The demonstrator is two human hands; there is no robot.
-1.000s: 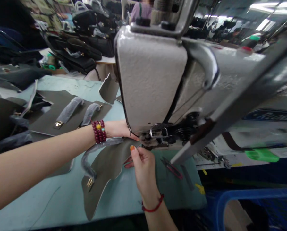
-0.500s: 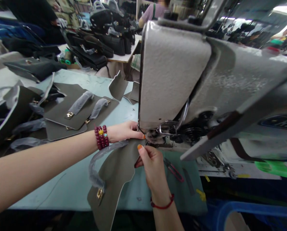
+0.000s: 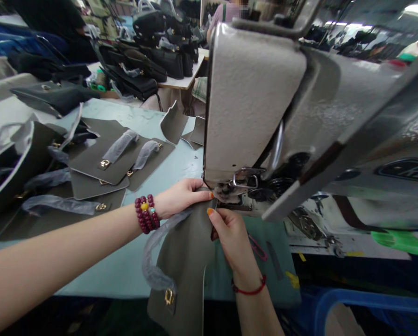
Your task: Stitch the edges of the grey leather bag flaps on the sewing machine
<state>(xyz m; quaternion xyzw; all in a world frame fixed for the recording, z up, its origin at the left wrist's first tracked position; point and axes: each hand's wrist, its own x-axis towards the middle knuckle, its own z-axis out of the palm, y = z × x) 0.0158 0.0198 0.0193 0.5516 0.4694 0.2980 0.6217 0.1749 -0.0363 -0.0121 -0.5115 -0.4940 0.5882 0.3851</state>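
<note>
A dark grey-green leather bag panel point(image 3: 187, 247) lies at the front of the sewing machine point(image 3: 254, 102) and hangs over the table's near edge. Its handle point(image 3: 152, 252) is wrapped in clear plastic and ends in a gold buckle point(image 3: 169, 297). My left hand point(image 3: 187, 193) presses the panel's far end beside the needle area, thumb on top. Close to it, my right hand point(image 3: 230, 228) pinches the panel's right edge between thumb and fingers. The needle itself is hidden behind machine parts.
Several similar bag panels point(image 3: 100, 154) with wrapped handles lie at left. Pink-handled snips point(image 3: 258, 247) rest right of my right hand. A blue crate point(image 3: 335, 298) stands low at right. Black bags point(image 3: 159, 56) are piled on a table behind, near a person point(image 3: 226, 11).
The panel's hanging part has swung to the right, its handle and buckle with it. My right hand has shifted slightly right, still pinching the edge; my left hand stays near the needle area.
</note>
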